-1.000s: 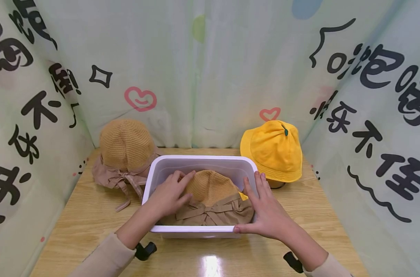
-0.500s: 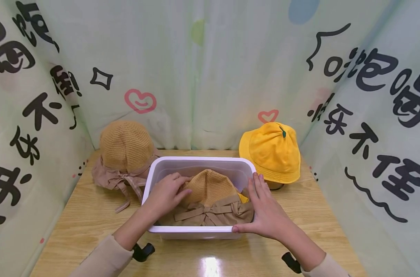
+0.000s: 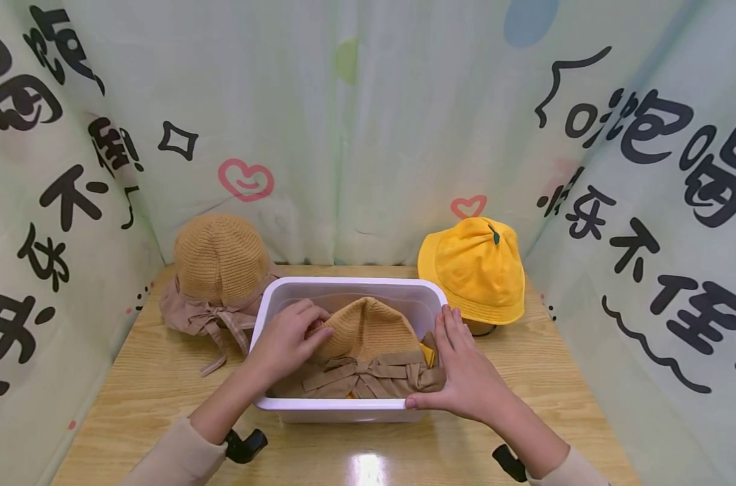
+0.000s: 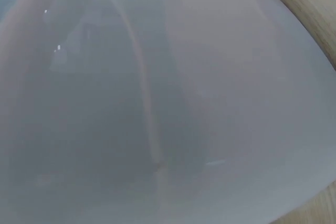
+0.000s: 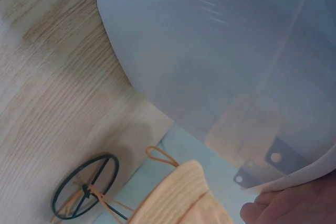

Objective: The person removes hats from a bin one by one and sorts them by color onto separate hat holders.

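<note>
The right hand, thumb and fingers apart, should steady the white box while the left hand, its grip unclear, eases the straw hat without creasing. The hat lies inside, lower centre of frame: crown toward the top, bow toward the bottom, long axis left-right.

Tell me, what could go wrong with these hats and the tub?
The yellow hat stands close by the tub's back right corner, seemingly on a thin ring-shaped base, so a nudge from the tub might topple it.
The tan hat in the tub could get creased, bow included, if the left hand presses it down.
The ribbons on the hat outside hang near the tub's left side and might get caught.
</note>
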### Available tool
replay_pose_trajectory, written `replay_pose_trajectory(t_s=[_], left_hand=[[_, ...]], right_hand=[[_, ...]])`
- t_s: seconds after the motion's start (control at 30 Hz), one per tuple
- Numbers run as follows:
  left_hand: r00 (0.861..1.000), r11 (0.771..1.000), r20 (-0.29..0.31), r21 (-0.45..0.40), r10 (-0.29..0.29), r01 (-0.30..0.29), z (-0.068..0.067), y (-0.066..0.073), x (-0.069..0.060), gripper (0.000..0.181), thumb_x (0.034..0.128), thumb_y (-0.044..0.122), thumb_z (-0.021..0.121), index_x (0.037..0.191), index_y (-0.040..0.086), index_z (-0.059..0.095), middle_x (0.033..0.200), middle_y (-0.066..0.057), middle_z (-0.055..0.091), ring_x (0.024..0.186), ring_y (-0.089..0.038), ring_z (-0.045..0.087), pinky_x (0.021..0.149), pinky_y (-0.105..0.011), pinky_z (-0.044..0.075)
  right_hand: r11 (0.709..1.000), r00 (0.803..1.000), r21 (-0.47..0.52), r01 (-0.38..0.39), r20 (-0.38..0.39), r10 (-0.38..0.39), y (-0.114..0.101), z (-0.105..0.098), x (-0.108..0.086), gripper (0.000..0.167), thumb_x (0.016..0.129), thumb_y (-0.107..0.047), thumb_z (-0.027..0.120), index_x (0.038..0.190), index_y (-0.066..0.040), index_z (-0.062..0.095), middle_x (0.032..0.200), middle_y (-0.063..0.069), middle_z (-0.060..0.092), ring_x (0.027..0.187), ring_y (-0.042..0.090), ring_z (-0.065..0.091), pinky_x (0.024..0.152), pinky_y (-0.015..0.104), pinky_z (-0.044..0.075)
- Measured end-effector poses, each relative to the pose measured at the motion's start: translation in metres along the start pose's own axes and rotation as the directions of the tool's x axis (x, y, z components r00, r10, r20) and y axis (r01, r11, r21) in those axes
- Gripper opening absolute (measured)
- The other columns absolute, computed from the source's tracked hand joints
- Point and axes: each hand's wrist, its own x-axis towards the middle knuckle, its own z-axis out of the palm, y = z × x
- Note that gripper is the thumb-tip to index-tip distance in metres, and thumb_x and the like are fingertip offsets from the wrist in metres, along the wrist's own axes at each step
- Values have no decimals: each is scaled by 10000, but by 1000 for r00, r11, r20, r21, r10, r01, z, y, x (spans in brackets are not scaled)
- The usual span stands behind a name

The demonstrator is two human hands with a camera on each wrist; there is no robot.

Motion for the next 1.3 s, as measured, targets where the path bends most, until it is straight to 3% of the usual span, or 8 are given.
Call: replay_pose_trajectory(t_s=[0.3, 0.6, 0.87, 1.3], left_hand=[[1000, 997, -16, -82, 13, -14, -17, 7, -2, 102, 940, 274, 706, 997, 191, 688, 899, 106, 568, 758, -61, 495, 662, -235, 453], [986, 990, -152, -113, 72, -90, -33, 19, 1, 74, 923, 193, 727, 970, 165, 678, 851, 91, 528, 719, -55, 457, 613, -223, 410], [967, 990, -236, -75, 96, -116, -51, 26, 3, 91, 909, 142, 735, 948, 149, 653, 818, 74, 500, 715, -57, 441, 599, -206, 387], [953, 989, -268, 4, 142, -146, -86, 39, 7, 90, 910, 162, 736, 958, 116, 674, 883, 47, 567, 762, -79, 475, 619, -216, 424]], right_hand=[[1000, 1000, -3, -6, 2, 6, 1, 1, 0, 1466, 590, -887, 663, 1573, 44, 103, 1655, 231, -24, 1523, 427, 5, 1189, 594, 174], [1000, 1000, 0, -5, -6, 5, 3, 2, 1, 1469, 585, -879, 677, 1575, 41, 100, 1658, 222, -14, 1529, 399, -15, 1190, 593, 174], [1000, 1000, -15, 8, -8, -8, 1, 3, 2, 1471, 592, -878, 673, 1566, 64, 100, 1651, 243, -6, 1525, 417, 17, 1192, 592, 169], [1000, 1000, -12, 2, -7, -2, 0, 3, 3, 1479, 587, -883, 672, 1559, 80, 111, 1648, 253, 10, 1525, 418, 21, 1191, 592, 176]])
